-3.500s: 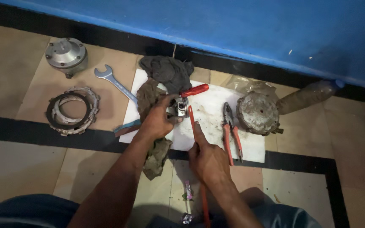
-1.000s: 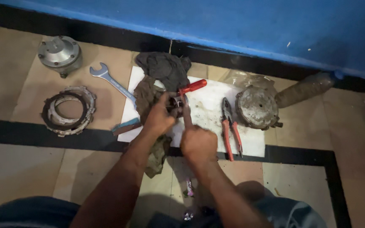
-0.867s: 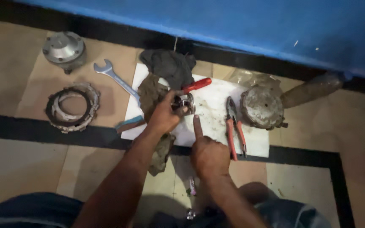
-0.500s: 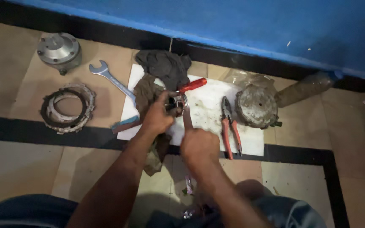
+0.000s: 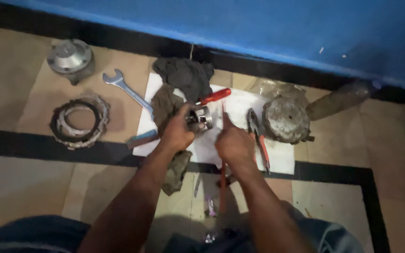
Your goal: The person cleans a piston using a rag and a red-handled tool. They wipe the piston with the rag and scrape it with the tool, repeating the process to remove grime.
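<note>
Both forearms reaching forward and converging, left hand (image 5: pixel 176 133) fingers curled shut in a grip, right hand (image 5: pixel 234 143) fisted, index finger extended upward

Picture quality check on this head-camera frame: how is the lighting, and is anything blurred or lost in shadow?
Head view: dim, uneven light, brightest on the blue wall and white sheet; the left hand and right hand are soft, the small metal part in the left hand lacks fine detail; the foreground below the forearms sinks into shadow; the wrench and pliers stay readable.
</note>
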